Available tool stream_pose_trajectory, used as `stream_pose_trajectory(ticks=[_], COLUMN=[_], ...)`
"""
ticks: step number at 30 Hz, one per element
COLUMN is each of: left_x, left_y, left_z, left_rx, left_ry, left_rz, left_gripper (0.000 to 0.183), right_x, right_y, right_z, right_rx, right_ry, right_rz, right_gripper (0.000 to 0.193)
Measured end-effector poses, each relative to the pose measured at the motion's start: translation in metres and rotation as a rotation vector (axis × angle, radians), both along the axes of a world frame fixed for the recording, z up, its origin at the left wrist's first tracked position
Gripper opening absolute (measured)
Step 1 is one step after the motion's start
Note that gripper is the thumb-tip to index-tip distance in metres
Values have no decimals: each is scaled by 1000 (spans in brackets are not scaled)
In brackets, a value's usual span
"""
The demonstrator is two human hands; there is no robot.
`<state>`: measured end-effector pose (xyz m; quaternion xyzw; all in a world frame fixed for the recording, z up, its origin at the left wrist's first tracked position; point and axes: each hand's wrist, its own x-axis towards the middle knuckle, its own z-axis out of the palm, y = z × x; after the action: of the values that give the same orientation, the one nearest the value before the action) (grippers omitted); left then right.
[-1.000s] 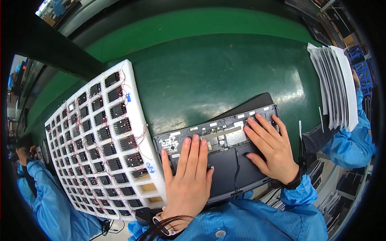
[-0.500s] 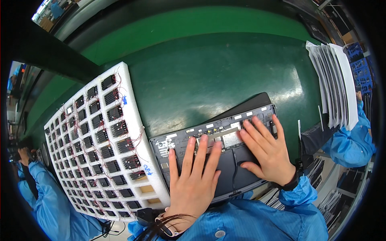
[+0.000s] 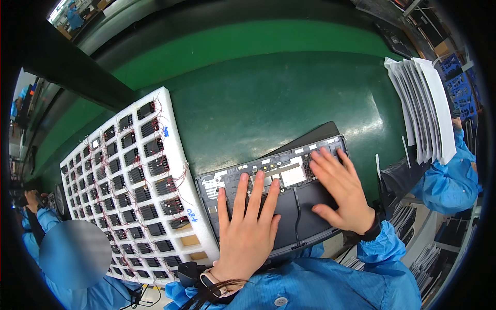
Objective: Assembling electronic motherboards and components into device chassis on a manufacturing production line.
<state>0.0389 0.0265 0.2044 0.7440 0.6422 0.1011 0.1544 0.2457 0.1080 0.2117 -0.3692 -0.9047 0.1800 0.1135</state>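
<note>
An opened laptop base [image 3: 276, 227] lies on the green bench in front of me, its inner side up. A circuit board with a silvery plate [image 3: 293, 176] shows along its far part, and a black cable runs down its middle. My left hand [image 3: 247, 232] rests with fingers spread over the left part of the base, fingertips at the board. On the right part my right hand [image 3: 342, 199] lies with fingers stretched out, fingertips near the far right edge. A thin dark panel [image 3: 315, 135] sticks out from behind the base.
To the left, a white foam tray [image 3: 178, 150] holds many small black parts with red wires. White sheets or sleeves [image 3: 421, 108] stand in a row at the right. One co-worker's blue sleeve [image 3: 447, 181] is at the right; another person sits at the left.
My right hand has shifted slightly to the right over the base, uncovering more of the silvery plate. My left hand stays nearly in place. The whole view has moved a little.
</note>
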Motion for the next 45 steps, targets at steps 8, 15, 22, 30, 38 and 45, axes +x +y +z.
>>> stream_pose_trajectory(ticks=[8,15,22,30,38,45], left_x=[-2,-4,-12,-36,-41,-76], left_y=[-8,-11,-24,-69,-68,-86], left_z=[3,-1,10,15,20,8], left_rx=[-2,45,52,45,123,259], left_ry=[22,49,-69,-308,-442,-521], left_rz=[-3,12,55,220,315,242], left_gripper=[65,66,65,59,48,52], right_x=[7,19,58,73,54,45], right_y=[-11,-5,-24,-1,21,61], right_z=[1,1,-6,16,5,-20], right_rx=[129,-112,-572,-1029,-1105,-810], right_ry=[-93,80,708,607,646,631], right_rz=[-62,-102,-688,-810,-817,-745], right_gripper=[58,50,50,43,25,29])
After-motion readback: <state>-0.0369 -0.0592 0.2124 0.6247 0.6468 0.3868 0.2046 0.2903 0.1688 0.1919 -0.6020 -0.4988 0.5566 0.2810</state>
